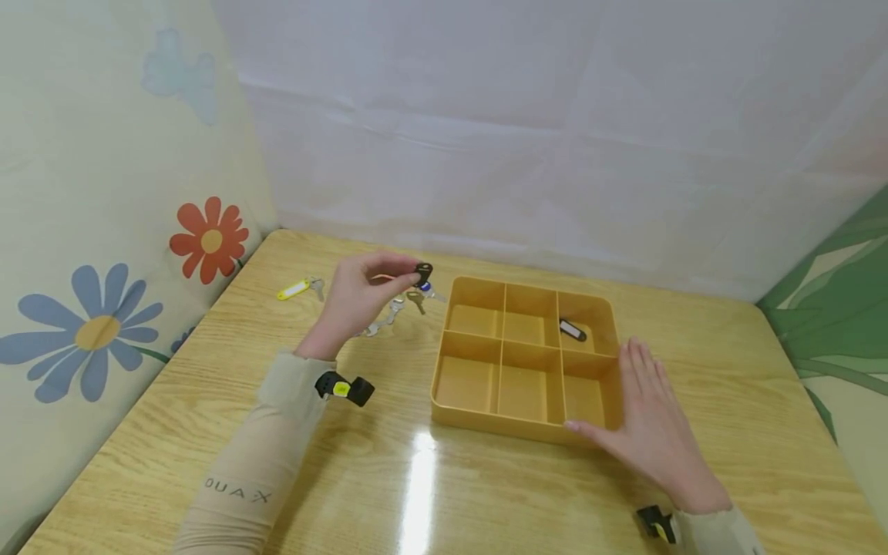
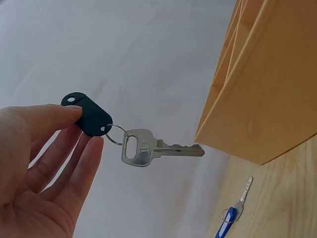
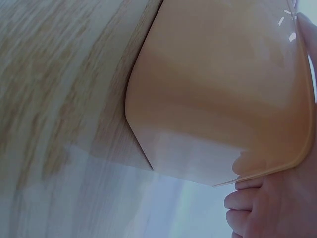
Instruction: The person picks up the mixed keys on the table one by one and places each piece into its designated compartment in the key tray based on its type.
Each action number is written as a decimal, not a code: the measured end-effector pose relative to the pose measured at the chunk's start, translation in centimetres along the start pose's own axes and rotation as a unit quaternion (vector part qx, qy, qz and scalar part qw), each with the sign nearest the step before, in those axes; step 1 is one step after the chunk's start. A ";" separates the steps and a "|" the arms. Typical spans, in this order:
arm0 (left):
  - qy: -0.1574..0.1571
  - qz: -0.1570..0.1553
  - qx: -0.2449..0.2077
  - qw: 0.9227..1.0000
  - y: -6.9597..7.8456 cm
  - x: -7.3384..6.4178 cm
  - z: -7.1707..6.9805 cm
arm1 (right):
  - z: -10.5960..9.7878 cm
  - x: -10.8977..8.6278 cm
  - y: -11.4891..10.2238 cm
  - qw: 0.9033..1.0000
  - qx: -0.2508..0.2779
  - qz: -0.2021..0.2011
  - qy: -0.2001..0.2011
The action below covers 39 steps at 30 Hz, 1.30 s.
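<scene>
My left hand (image 1: 357,297) pinches a black key tag (image 2: 91,114) between thumb and fingers, left of the organizer box. A silver key (image 2: 141,148) hangs from the tag's ring, its tip pointing toward the box in the left wrist view. The yellow-orange organizer box (image 1: 502,428) has several compartments. In its back right one lies a black tag with a white label (image 1: 573,330). My right hand (image 1: 659,424) rests against the box's right front corner, its fingers straight along the right side and its thumb at the front rim.
On the wooden table (image 1: 333,478), a key with a blue tag (image 2: 229,218) lies just left of the box. A yellow key tag (image 1: 293,290) with its key lies farther left. More silver keys (image 1: 372,329) lie partly behind my left hand. A white cloth wall stands behind.
</scene>
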State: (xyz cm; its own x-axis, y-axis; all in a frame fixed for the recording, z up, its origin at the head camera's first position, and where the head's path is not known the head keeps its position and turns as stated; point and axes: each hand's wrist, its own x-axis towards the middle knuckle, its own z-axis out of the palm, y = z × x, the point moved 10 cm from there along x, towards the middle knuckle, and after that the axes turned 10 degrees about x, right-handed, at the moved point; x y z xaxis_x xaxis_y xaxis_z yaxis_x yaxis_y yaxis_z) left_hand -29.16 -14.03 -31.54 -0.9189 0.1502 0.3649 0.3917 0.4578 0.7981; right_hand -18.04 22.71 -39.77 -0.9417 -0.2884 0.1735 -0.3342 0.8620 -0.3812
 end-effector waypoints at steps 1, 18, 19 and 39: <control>0.000 0.001 -0.002 1.000 0.1 0.0 0.0 | 0.0 0.0 0.0 1.000 0.000 0.000 0.000; -0.007 0.046 -0.025 0.999 2.5 1.0 0.6 | 0.0 0.1 -0.1 1.000 0.003 -0.002 0.003; -0.007 0.047 -0.025 0.999 2.6 1.1 0.7 | 0.0 0.1 -0.1 1.000 0.003 -0.003 0.004; -0.024 0.056 -0.045 0.997 4.1 1.9 1.5 | 0.1 0.2 -0.1 1.000 0.007 -0.007 0.007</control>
State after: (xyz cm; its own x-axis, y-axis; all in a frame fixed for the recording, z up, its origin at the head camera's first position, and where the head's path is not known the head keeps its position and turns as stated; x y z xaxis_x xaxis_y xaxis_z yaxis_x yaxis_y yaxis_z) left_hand -29.33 -10.54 -28.32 -0.8690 0.2382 0.4336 0.4935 0.3555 0.7937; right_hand -18.20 22.55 -39.76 -0.9362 -0.2946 0.1919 -0.3482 0.8520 -0.3908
